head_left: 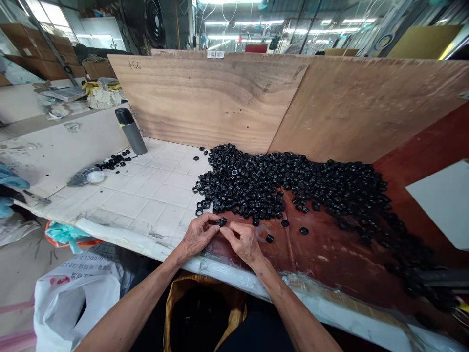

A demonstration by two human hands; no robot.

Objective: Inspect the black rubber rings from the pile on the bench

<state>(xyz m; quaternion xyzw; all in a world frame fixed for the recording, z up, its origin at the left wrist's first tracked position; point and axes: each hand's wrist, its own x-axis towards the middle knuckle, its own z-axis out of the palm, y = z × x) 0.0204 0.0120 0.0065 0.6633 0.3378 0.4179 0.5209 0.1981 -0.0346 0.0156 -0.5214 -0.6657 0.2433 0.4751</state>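
Rings (pixel 238 188), small and black, lie in a big heap up against the wooden board (pixel 205 98). Near the front of the table (pixel 146 198), just below the heap, the left hand (pixel 200 233) pinches a small black piece (pixel 221 222), and the right hand (pixel 245 240) is bunched up right beside it, but I cannot tell if it grips too. A gray bottle (pixel 135 136) stands well off to the left.
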